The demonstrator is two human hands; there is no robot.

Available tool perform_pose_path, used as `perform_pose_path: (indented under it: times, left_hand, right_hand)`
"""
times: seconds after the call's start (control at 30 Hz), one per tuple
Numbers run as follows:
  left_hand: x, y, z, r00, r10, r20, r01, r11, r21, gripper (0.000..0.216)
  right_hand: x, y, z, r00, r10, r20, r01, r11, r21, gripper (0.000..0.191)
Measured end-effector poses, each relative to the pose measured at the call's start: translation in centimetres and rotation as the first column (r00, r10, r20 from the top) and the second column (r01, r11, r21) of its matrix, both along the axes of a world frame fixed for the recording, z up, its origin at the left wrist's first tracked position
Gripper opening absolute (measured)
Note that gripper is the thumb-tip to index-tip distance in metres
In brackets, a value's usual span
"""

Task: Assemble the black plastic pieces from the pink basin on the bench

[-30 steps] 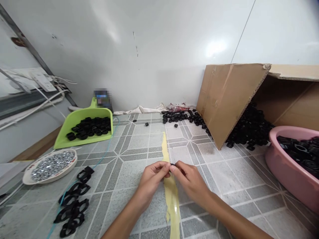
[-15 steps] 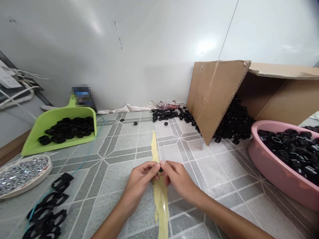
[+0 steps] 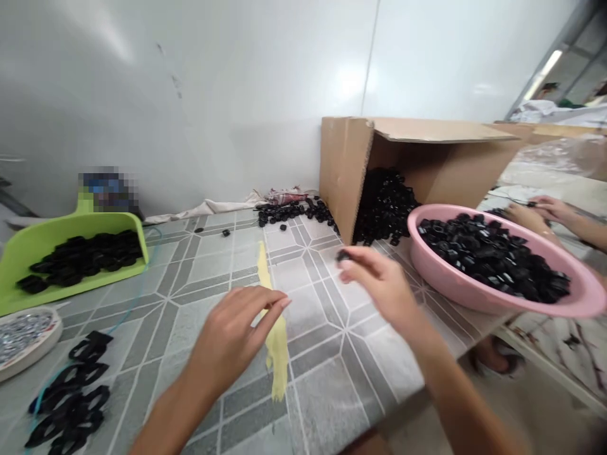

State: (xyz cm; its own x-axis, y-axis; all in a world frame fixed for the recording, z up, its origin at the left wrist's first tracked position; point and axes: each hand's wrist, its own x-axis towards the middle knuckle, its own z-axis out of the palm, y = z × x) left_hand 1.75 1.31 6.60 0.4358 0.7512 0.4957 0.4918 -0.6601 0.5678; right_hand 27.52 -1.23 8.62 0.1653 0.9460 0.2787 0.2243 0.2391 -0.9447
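Observation:
My right hand [image 3: 379, 281] pinches a small black plastic piece [image 3: 342, 255] between thumb and fingertips, raised above the tiled-pattern table to the left of the pink basin [image 3: 441, 272]. My left hand [image 3: 241, 322] is over the yellow tape strip [image 3: 279, 360], with thumb and index finger drawn together. Whatever may be between those fingertips is too small to make out. Many black plastic pieces [image 3: 488, 249] fill the basin. Loose black pieces [image 3: 289, 210] lie along the wall.
A cardboard box [image 3: 344, 170] on its side spills black pieces. At left stand a green dustpan [image 3: 9, 259] with black pieces, a tray [image 3: 55, 335] of shiny bits, and black rings [image 3: 90, 346] by a teal cord. A co-worker's hands [image 3: 526, 218] are beyond the basin.
My hands have come apart. The right moved right and away from me with a black piece; the left stays near the tape. The view has swung right, showing the whole basin and a co-worker.

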Motion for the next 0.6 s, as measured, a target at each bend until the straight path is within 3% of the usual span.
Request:
perform_pose_path:
  times: [0.03,0.1,0.13,0.2,0.27,0.33,0.4,0.47,0.5,0.53,0.6]
  left_hand:
    - [0.1,-0.4,1.1,1.0,0.004,-0.012,-0.003,0.996,0.092,0.013]
    - [0.7,-1.3,2.6,0.998,0.039,-0.043,-0.033,0.99,0.138,0.017]
    - [1.1,-2.0,2.9,0.995,0.061,-0.076,-0.053,0.993,0.105,0.02]
    - [2.0,-4.1,2.7,0.981,0.028,-0.194,-0.036,0.999,-0.039,0.025]
    - [2.3,-7.2,1.4,0.943,-0.19,-0.273,0.12,0.96,-0.254,0.023]
    - [1.9,-10.4,-0.4,0.922,-0.339,-0.185,0.236,0.874,-0.425,0.017]
    - [0.4,-12.8,-2.4,0.973,-0.207,-0.106,0.139,0.885,-0.445,0.019]
    - [-2.4,-13.8,-3.9,0.99,0.107,-0.088,-0.132,0.926,-0.354,0.021]
    - [-4.1,-13.8,-4.4,0.949,0.295,-0.111,-0.315,0.906,-0.282,0.026]
    - [-6.0,-13.5,-4.6,0.869,0.464,-0.17,-0.491,0.847,-0.203,0.032]
    - [-9.7,-12.4,-4.7,0.61,0.69,-0.389,-0.746,0.665,0.009,0.045]
  right_hand:
    - [2.3,-2.0,1.0,0.987,-0.114,0.11,0.112,0.993,0.021,0.03]
    - [7.6,-5.5,2.4,0.863,-0.381,0.332,0.358,0.924,0.131,0.029]
    - [10.3,-6.8,2.8,0.751,-0.516,0.412,0.477,0.856,0.201,0.03]
    - [15.6,-8.3,3.3,0.42,-0.727,0.544,0.646,0.66,0.383,0.04]
    - [19.3,-8.8,3.4,0.222,-0.681,0.698,0.612,0.655,0.444,0.053]
    - [20.6,-8.8,3.3,0.14,-0.637,0.758,0.536,0.692,0.483,0.056]
    - [19.3,-9.0,2.6,0.131,-0.678,0.724,0.479,0.682,0.552,0.049]
    - [16.1,-9.3,1.2,0.189,-0.746,0.639,0.411,0.651,0.638,0.039]
    - [14.1,-9.4,0.1,0.247,-0.75,0.613,0.354,0.659,0.663,0.034]
    - [12.0,-9.3,-1.0,0.322,-0.713,0.623,0.283,0.7,0.655,0.03]
    - [7.8,-8.9,-3.4,0.466,-0.556,0.688,0.118,0.81,0.575,0.024]
